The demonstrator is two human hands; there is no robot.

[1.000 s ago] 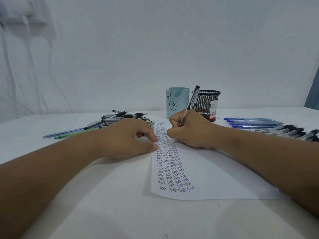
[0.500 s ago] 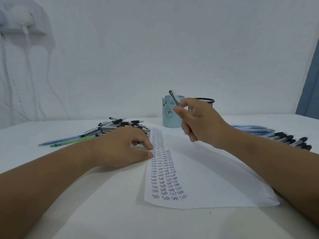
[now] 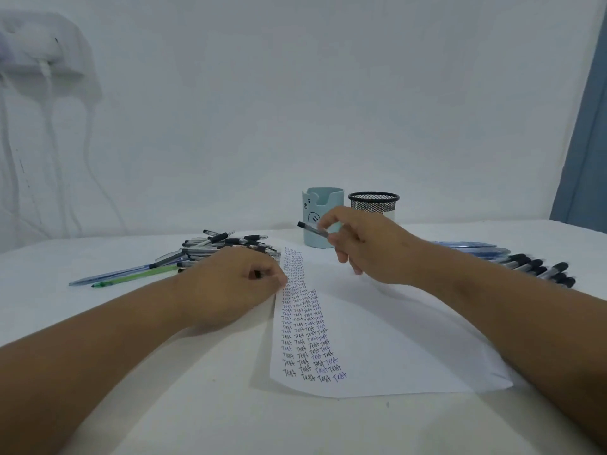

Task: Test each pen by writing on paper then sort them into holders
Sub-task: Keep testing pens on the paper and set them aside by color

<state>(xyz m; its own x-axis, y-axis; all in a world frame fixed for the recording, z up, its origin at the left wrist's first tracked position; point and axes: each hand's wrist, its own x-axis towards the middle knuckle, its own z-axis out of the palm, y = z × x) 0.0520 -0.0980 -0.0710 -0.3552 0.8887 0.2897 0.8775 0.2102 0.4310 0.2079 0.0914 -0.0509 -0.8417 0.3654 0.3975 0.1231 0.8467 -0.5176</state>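
My right hand [image 3: 371, 247] hovers above the white paper [image 3: 394, 339] and pinches a black-capped clear pen [image 3: 312, 228], which lies nearly level and points left in front of the pale blue bear holder [image 3: 323, 205]. The black mesh holder [image 3: 374, 201] stands just right of it, partly hidden by this hand. My left hand [image 3: 230, 287] rests with loosely curled fingers at the paper's left edge, where columns of "Test" are written. A pile of pens [image 3: 216, 247] lies behind the left hand.
A blue pen and a green pen [image 3: 131, 277] lie left of the pile. Rows of blue pens [image 3: 466, 246] and black-capped pens [image 3: 538, 269] lie on the right of the white table. A wall stands close behind the holders, with a blue curtain at far right.
My right hand stopped writing, lifted the pen off the paper and turned it from upright to nearly level in front of the blue holder. My left hand stayed at the paper's edge.
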